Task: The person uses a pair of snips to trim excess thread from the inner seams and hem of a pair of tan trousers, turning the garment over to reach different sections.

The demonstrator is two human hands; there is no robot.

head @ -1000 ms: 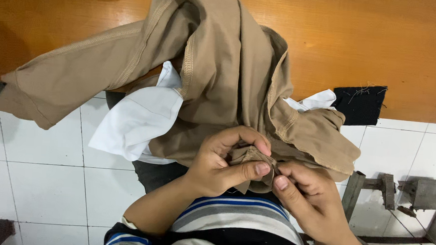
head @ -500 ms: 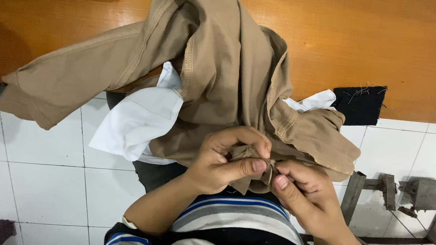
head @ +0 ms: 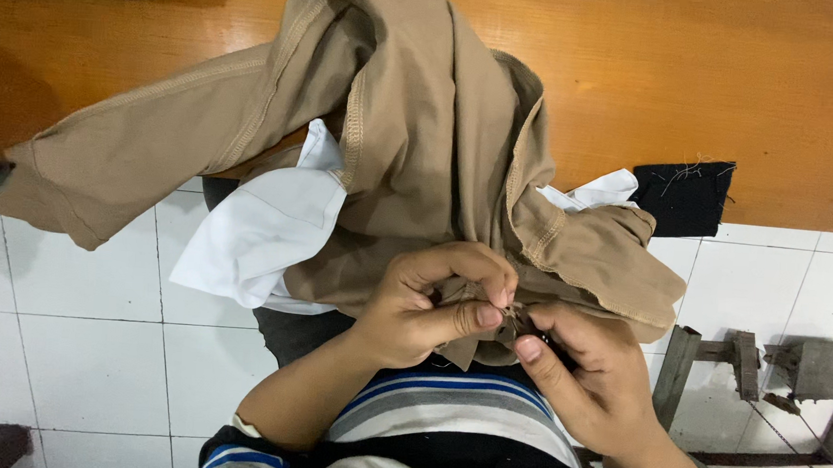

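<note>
A tan garment [head: 412, 139] with pale stitched seams hangs off the edge of an orange wooden table [head: 729, 79] down into my lap. My left hand [head: 432, 306] pinches a folded bit of its lower edge between thumb and fingers. My right hand [head: 585, 376] meets it from the right, thumb and forefinger closed on the same small spot of fabric, where a small dark thing shows that I cannot make out. White lining cloth [head: 265, 226] pokes out from under the garment on the left, with another white piece at the right.
A black fabric scrap [head: 682, 196] with loose threads lies on the table edge at right. White floor tiles [head: 78, 340] lie below. A grey metal frame [head: 761, 366] stands at lower right. My striped shirt fills the bottom of the view.
My left fingers have shifted slightly on the fold, and my right thumb has moved up closer to them. The garment lies as before.
</note>
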